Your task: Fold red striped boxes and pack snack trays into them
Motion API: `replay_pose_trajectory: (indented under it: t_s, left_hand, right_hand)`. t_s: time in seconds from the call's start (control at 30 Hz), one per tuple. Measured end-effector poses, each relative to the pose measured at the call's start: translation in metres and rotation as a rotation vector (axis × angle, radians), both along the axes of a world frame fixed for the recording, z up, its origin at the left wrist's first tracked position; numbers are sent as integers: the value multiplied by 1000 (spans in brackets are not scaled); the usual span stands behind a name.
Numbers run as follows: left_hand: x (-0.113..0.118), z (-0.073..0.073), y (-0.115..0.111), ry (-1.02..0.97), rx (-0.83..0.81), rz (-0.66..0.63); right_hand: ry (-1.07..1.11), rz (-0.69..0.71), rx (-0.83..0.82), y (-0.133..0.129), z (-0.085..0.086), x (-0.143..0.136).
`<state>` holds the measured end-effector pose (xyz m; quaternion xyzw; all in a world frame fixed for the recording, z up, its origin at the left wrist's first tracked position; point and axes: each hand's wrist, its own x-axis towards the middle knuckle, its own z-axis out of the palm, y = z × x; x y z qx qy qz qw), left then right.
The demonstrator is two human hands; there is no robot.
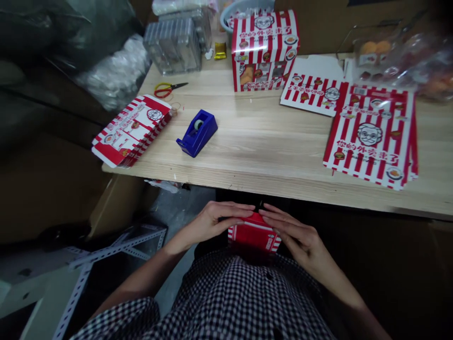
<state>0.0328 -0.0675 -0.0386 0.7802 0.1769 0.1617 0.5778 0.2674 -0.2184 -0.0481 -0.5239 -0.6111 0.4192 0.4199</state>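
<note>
Close against my body, below the table's front edge, is a red cardboard box [253, 236] with red-and-white striped sides. My left hand [226, 217] grips its upper left edge, the fingers reaching along the top. On the upper right edge, my right hand [293, 231] holds the same box with its fingers laid over the rim. The fingertips of both hands nearly meet at the top. The box's lower part is dark against the checked shirt, and its far side is hidden.
On the wooden table [262, 137] stand a blue tape dispenser [198, 134], scissors [166, 89] and an assembled striped box [264, 52]. Flat striped cartons lie in stacks at left [132, 130] and right [371, 134]. Clear plastic cases [173, 45] stand at the back.
</note>
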Motion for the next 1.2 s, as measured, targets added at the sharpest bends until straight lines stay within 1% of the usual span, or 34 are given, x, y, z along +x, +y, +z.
replay_pose_trajectory:
  t_s: [0.1, 0.17, 0.3, 0.37, 0.4, 0.43, 0.47, 0.5, 0.53, 0.6, 0.63, 0.67, 0.7, 0.77, 0.8, 0.87, 0.93, 1.0, 1.1, 1.2]
  left_hand:
    - [1, -5, -2, -15, -39, 121]
    - [2, -10, -4, -28, -59, 178]
    - [3, -19, -6, -31, -103, 193]
    - [3, -18, -3, -1, -101, 179]
    - [2, -16, 2, 16, -75, 168]
    - [1, -13, 8, 32, -27, 178]
    - [-2, -9, 18, 42, 46, 228]
    - [-6, -4, 31, 47, 145, 333]
    - [-11, 0, 47, 55, 257, 489]
    - [-22, 9, 84, 92, 457, 852]
    - [-29, 12, 103, 130, 496, 988]
    - [-34, 13, 122, 172, 471, 1063]
    - [-39, 14, 139, 212, 390, 1079]
    - [-46, 13, 165, 269, 187, 1005]
    - [-48, 12, 174, 285, 100, 949]
    - [-49, 10, 185, 296, -13, 861]
    - [-48, 9, 189, 281, -108, 819]
    - [-47, 11, 190, 241, -183, 813]
    - [-46, 12, 188, 144, -263, 850]
    - [-48, 8, 179, 21, -305, 908]
  right_hand:
    - [18, -68, -47, 1, -4, 2]
    - [21, -100, -77, 3, -6, 2]
    - [15, -137, -60, 11, -12, -5]
    - [17, -176, -46, 14, -18, -9]
    - [20, -199, -45, 16, -21, -10]
    - [22, -221, -43, 16, -24, -11]
    - [22, -239, -40, 17, -26, -10]
    - [20, -253, -33, 17, -28, -9]
    - [15, -262, -23, 17, -29, -8]
    - [4, -272, 2, 17, -29, -5]
    - [1, -275, 12, 17, -29, -4]
    - [-1, -275, 19, 18, -28, -4]
    - [-1, -276, 22, 18, -27, -5]
    - [1, -290, 25, 19, -25, -6]
    - [4, -305, 27, 20, -25, -7]
    - [9, -333, 34, 19, -27, -8]
    - [7, -343, 34, 18, -29, -7]
    - [-2, -324, 22, 15, -30, -5]
    - [-14, -302, 7, 13, -28, -5]
    - [-19, -314, 3, 12, -26, -6]
